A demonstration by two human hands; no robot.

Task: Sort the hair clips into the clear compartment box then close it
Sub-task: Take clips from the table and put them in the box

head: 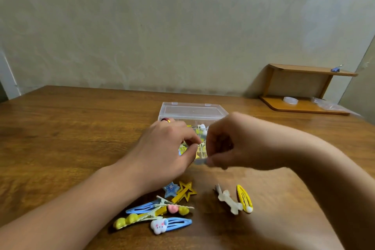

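The clear compartment box [192,110] stands open at mid-table, lid tipped back; yellow and white clips lie inside, mostly hidden behind my hands. My left hand [164,152] hovers over the box's left side with fingers curled, thumb and forefinger close together. My right hand [233,144] pinches a small blurred grey-blue clip [200,161] at the box's front edge. Loose clips lie nearer me: a blue star [171,189], a yellow star [185,191], blue snap clips [142,207], a cloud clip [160,225], a white bone clip [229,201] and a yellow snap clip [244,199].
A small wooden shelf [304,87] stands at the table's back right, carrying a roll of clear tape [290,100] and a blue binder clip [335,69] on top. A crumpled plastic bag [326,104] lies beside it. A wall runs behind the table.
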